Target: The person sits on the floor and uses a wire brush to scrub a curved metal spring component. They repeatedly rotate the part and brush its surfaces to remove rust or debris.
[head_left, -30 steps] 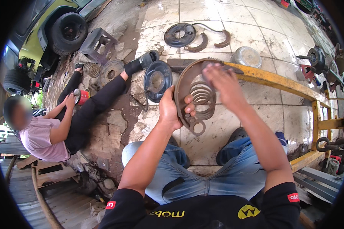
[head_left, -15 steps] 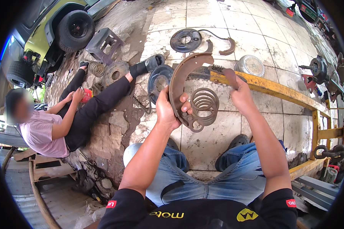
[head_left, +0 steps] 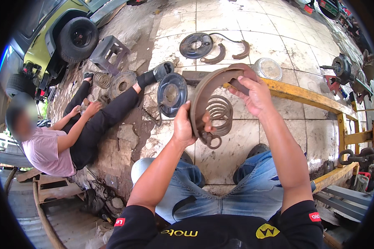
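Observation:
My left hand [head_left: 186, 126] is wrapped round the lower part of a large, rusty brown brake shoe [head_left: 200, 99], thumb on its outer rim. The shoe curves up and to the right, its far end lying by my right hand [head_left: 255, 94]. That hand grips a wire brush [head_left: 239, 86] by its dark brown handle, inside the shoe's upper curve; its bristles are hidden now. Beyond the shoe a rusty coil spring [head_left: 222, 118] rests on the tiles, partly covered by the shoe and my left fingers. A black brake backing plate [head_left: 170, 94] lies left of the shoe.
Farther off lie another backing plate [head_left: 191, 46] and two smaller brake shoes [head_left: 215, 57]. A yellow metal frame [head_left: 303, 96] crosses the right side, near a round silver part [head_left: 268, 68]. At left, another person [head_left: 50, 141] sits with legs stretched out, beside a grey stool [head_left: 108, 54].
The brush in my right hand has moved left and nearer the shoe, and its bristles have gone out of sight. The brake shoe has tilted, its upper end swinging right. The other person's hands moved slightly.

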Tool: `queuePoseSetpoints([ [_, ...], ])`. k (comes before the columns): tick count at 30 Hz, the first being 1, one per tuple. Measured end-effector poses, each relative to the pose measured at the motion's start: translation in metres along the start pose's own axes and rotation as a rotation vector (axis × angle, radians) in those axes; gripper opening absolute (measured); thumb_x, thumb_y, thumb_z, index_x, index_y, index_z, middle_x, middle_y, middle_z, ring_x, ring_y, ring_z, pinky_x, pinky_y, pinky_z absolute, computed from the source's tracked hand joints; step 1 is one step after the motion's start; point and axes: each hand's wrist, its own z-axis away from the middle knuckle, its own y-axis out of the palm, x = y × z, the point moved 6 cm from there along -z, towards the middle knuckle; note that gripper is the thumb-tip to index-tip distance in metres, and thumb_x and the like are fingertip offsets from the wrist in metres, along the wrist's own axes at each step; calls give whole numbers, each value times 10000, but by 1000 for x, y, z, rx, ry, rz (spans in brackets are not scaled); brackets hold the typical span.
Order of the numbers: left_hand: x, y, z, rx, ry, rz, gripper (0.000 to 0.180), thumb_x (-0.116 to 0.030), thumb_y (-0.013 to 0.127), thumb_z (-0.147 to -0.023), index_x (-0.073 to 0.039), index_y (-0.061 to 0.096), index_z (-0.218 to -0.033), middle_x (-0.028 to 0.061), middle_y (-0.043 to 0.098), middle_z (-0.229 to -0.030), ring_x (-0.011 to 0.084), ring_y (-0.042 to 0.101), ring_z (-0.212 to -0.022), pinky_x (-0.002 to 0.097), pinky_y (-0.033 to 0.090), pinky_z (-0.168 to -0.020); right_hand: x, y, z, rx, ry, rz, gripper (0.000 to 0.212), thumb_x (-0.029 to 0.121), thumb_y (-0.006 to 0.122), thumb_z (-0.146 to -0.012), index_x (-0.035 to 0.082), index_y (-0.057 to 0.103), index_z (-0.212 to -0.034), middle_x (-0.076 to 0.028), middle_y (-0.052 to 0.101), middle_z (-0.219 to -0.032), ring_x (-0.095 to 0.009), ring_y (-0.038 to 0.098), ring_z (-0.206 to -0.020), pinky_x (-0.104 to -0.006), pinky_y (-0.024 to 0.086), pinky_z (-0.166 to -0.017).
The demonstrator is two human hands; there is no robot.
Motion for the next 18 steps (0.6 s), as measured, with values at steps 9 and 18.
queuePoseSetpoints([
  [9,21,-3,-20,152,-138,-149,847,-733,325,-903,26,496,-1238,183,658,-955,325,674,-872,461,556,-810,9,-2,5,59,96,82,253,26,601,-869,15,637,-1119,-110,689,-1023,-224,676,-899,-392,593,-726],
  [18,8,-7,-28,42,121,-418,443,-313,658,-944,-19,506,-1238,101,631,-1011,178,630,-879,313,524,-810,9,24,13,264,50,148,333,41,629,-899,24,589,-1229,-89,661,-1149,-192,646,-1024,-371,577,-815],
])
